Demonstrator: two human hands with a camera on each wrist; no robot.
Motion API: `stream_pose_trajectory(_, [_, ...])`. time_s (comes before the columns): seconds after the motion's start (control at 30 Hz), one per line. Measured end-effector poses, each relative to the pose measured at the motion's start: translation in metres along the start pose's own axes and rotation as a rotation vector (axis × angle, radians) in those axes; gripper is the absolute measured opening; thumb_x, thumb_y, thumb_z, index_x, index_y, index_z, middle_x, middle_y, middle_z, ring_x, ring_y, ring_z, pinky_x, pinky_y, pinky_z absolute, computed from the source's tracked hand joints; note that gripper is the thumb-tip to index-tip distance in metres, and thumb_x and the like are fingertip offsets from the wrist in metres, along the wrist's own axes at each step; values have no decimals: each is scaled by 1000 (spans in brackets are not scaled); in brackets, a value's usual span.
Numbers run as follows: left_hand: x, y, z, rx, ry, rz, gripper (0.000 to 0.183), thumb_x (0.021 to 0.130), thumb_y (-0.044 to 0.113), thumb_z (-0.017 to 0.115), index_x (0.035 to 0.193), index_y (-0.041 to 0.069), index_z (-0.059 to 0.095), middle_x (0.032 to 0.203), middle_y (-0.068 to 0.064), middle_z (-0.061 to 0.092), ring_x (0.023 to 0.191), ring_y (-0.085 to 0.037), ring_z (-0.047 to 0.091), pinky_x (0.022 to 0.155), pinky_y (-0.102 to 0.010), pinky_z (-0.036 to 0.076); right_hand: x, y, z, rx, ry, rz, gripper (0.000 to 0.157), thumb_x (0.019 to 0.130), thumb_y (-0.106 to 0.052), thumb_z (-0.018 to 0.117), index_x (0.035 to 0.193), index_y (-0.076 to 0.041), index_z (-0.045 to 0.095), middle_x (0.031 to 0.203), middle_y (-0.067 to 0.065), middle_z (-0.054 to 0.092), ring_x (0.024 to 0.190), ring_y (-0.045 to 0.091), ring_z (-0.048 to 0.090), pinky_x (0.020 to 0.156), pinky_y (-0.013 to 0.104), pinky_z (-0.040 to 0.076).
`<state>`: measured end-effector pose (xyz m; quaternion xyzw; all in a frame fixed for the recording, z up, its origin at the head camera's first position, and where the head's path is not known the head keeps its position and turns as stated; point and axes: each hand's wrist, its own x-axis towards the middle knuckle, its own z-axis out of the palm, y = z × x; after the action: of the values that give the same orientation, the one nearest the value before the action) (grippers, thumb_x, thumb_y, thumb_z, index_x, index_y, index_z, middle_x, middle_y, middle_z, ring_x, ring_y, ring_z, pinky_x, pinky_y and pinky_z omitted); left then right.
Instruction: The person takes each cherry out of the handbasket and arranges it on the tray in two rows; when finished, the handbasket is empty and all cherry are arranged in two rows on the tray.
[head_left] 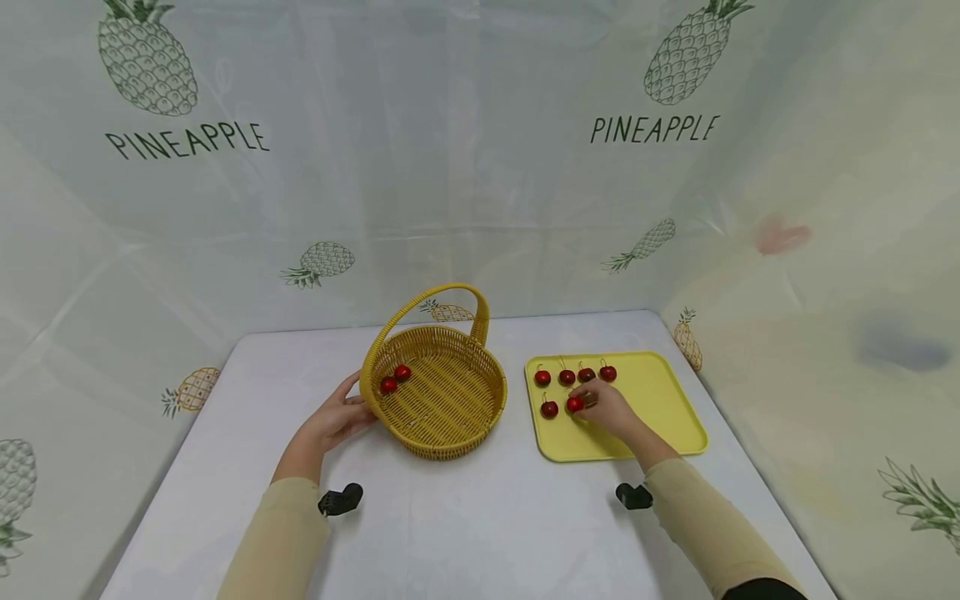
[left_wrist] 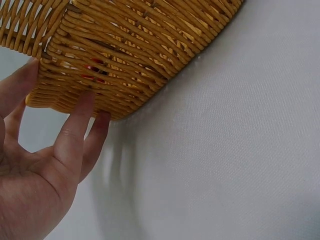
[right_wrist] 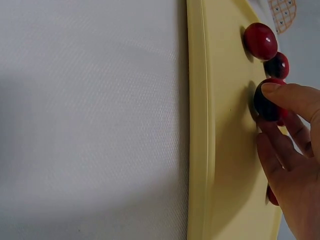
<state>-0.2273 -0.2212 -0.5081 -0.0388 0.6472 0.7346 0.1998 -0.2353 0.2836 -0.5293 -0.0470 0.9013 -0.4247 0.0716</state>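
My left hand [head_left: 343, 419] rests its fingertips against the outer wall of a yellow-brown wicker basket [head_left: 442, 400], on the left side. Those fingers [left_wrist: 70, 135] are fairly straight in the left wrist view. Two red cherries [head_left: 395, 379] lie inside, by the basket's left wall. Over a yellow tray [head_left: 660, 408], my right hand [head_left: 607, 408] pinches a cherry [right_wrist: 270, 102] between thumb and fingers. Another cherry [head_left: 549, 409] sits just left of it. Behind them stands a row of several dark red cherries [head_left: 567, 377] with stems.
The basket's tall arched handle [head_left: 480, 312] rises over its back left side. Basket and tray stand apart on a white-covered table [head_left: 465, 533]. A pineapple-printed curtain [head_left: 465, 167] hangs behind and beside the table. Each wrist wears a black device [head_left: 341, 499].
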Motion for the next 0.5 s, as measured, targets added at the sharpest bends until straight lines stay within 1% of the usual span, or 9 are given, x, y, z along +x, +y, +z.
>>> stream_pose_trajectory(0.13, [2,-1,-1,-7,1,-3,85,95,-9,54,158,24,8,146,-35,32,123,-38,51,105,-49,38,1,-2,0,-20,-2,11,28,79,7,76,104,-3,70,105,10,61,97,29,61,82,41,54])
stream_pose_trajectory(0.23, [2,-2,-2,-12,-2,-3,86,94,-10,53,158,24,8,146,-35,31,122,-36,53,105,-49,37,3,-2,0,-32,-7,24,27,79,7,75,104,-3,70,104,9,61,96,28,61,83,42,54])
stream_pose_trajectory(0.5, [1,-1,1,-10,4,-10,86,94,-11,53,158,25,8,147,-34,31,127,-40,47,103,-46,41,6,-1,0,-32,-33,50,27,81,3,76,107,-3,71,105,9,65,97,28,60,84,42,53])
